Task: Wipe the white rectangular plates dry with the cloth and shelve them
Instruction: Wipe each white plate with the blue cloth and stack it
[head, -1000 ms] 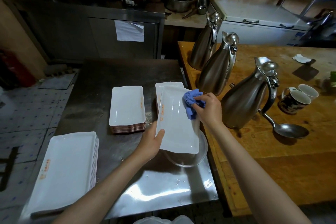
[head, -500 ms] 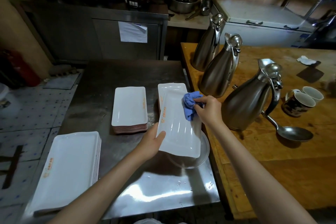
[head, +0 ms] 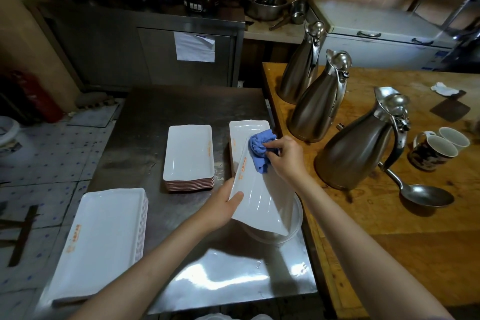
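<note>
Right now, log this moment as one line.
step: wiping | left hand: holds plate | right hand: presses blue cloth on plate | shelved: not yet

Left hand (head: 223, 205) gripping tilted white plate (head: 259, 200), right hand (head: 287, 157) pressing blue cloth (head: 258, 149) on it, steel table (head: 181, 117)

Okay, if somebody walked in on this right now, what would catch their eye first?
Probably the bright blue cloth, bunched in the right hand and pressed on a white plate that the left hand holds tilted over the steel table. Next, three tall steel jugs on the wooden table to the right, and stacks of white plates to the left.
</note>
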